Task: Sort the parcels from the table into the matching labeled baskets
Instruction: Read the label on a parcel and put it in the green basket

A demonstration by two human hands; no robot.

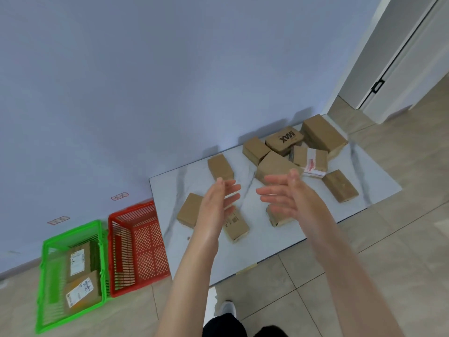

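Clock bearings read on the frame, 12 at top. Left hand [213,206] and right hand [288,195] are both raised over the marbled table [167,203], near frame centre; palms face each other with a gap between; fingers are straight and spread, nothing held in either. Brown parcels lie on the table. Loose ones: one parcel [220,167] at 12 of the left hand, one [189,210] at 9 of it, one with a printed face [237,227] partly under it at 5; a further parcel [277,218] is partly hidden beneath the right hand; another [340,186] lies alone at 3 of the right hand. A heap sits at the table's 1 o'clock corner against the wall: a parcel marked MAX [284,139], a large box [323,132], a parcel banded in red-and-white tape [313,162], plus two plain ones touching them. On the floor at 8 of the frame stands the red basket [132,208], just beside the table's edge; its contents are not clear through the mesh, possibly none. The green basket [73,232] touches it at 9 and holds two parcels with white labels [77,261], lying side by side. Small label tags on the wall above each basket, [119,196] and [58,220], are too blurred to read.
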